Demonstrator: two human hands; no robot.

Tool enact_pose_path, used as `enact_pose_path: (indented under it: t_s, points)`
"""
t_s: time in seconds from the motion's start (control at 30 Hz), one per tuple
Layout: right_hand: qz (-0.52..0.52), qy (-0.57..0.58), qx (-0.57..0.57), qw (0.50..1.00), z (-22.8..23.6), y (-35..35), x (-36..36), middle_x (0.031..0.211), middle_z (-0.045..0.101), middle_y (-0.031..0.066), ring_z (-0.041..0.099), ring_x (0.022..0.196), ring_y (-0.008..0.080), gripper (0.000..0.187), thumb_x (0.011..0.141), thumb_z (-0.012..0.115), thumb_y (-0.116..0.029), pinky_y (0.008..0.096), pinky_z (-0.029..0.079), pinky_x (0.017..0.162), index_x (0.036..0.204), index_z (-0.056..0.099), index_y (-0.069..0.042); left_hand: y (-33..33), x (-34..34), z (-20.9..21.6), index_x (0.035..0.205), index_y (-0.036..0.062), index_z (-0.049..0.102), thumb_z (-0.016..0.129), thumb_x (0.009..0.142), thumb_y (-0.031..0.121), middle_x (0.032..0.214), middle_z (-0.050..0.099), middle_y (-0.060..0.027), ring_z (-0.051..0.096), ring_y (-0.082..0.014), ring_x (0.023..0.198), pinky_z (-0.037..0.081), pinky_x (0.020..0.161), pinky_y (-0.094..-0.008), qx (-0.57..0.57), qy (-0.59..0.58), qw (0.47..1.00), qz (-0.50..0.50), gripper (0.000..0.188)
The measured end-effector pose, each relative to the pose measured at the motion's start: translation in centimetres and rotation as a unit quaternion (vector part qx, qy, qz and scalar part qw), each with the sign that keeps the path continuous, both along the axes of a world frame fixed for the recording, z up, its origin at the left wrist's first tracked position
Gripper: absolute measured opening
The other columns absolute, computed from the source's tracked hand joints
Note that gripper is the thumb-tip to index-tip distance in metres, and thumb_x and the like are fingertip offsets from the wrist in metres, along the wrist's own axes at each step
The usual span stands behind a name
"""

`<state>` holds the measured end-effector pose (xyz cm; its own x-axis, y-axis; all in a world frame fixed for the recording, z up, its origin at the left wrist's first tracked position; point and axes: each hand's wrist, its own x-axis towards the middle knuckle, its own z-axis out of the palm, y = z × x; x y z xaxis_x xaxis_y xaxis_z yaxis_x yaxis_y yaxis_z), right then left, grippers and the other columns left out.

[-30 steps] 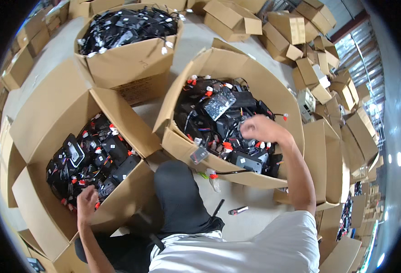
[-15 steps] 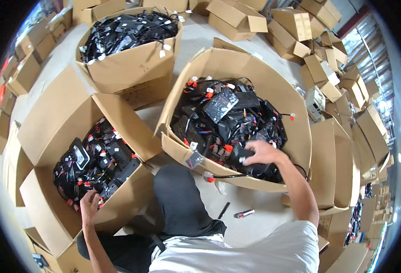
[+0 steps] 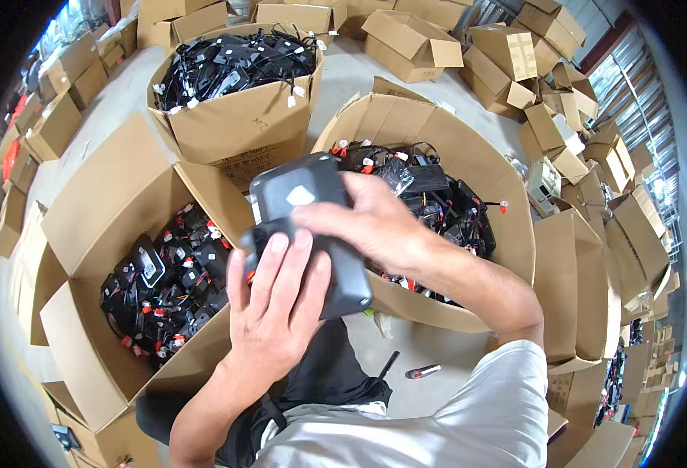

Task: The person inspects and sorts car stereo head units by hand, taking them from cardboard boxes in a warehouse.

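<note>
A black plastic device case (image 3: pixel 345 281), flat with rounded corners and a pale label on its face, is raised over my lap between two open cartons. My right hand (image 3: pixel 378 222) grips its right side, thumb across the face. Against its lower left part are the fingers of my left hand (image 3: pixel 272 316), wrapped over the surface; my left thumb is hidden. Left of my hands stands a carton (image 3: pixel 117 210) holding black modules (image 3: pixel 176 281) with red and white connectors. To the right, a larger carton (image 3: pixel 484 140) holds similar black units and cables (image 3: pixel 437 195), partly covered by my right arm.
A third carton (image 3: pixel 242 125) full of black cabled units stands at the back left. On the floor near my knee lie a utility knife (image 3: pixel 423 372) and a thin black strip (image 3: pixel 389 364). Several brown cartons (image 3: pixel 414 43) are piled along the back and right.
My right hand has come up out of the right carton with the black device case. My left hand has left the left carton and moved right onto the case.
</note>
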<state>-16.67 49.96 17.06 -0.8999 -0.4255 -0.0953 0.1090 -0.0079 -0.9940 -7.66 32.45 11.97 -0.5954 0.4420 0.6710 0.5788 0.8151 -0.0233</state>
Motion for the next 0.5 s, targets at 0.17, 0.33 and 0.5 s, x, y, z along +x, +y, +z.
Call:
enact_pose_path:
  t_s: [0.17, 0.33, 0.5]
  points:
    - [0.14, -0.092, 0.037, 0.985, 2.3, 1.3, -1.0, 0.082, 0.067, 0.0074, 0.069, 0.07, 0.0161, 0.046, 0.097, 0.06, -0.046, 0.0285, 0.059, 0.063, 0.097, 0.062, 0.0, -2.5, -0.6, 2.2, 0.115, 0.0001, 0.066, 0.066, 0.087, 0.017, 0.122, 0.067, -0.0164, 0.059, -0.0325, 0.123, 0.03, 0.112, -0.0563, 0.096, 0.026, 0.994, 0.044, 0.033]
    - [0.034, 0.232, 0.483, 0.844, -0.1, 14.1, -3.2, 0.074, 0.065, 0.011, 0.06, 0.067, 0.0169, 0.03, 0.089, 0.071, -0.031, 0.0338, 0.047, 0.062, 0.086, 0.064, -0.001, -14.7, 0.3, -0.5, 0.134, 0.0007, 0.057, 0.067, 0.095, 0.017, 0.121, 0.066, -0.0142, 0.062, -0.0194, 0.105, 0.049, 0.091, -0.0323, 0.519, -0.043, 0.797, 0.307, 0.043]
    - [0.094, -0.051, 0.658, 0.745, -14.4, 33.1, 1.0, 0.097, 0.068, 0.0183, 0.065, 0.093, 0.0294, 0.062, 0.07, 0.08, -0.05, 0.0422, 0.05, 0.082, 0.106, 0.069, -0.001, -30.0, 4.7, -4.4, 0.139, 0.0224, 0.055, 0.06, 0.098, 0.013, 0.128, 0.063, -0.0215, 0.067, -0.0295, 0.104, 0.055, 0.083, -0.0387, 0.132, 0.028, 0.853, 0.504, 0.043]
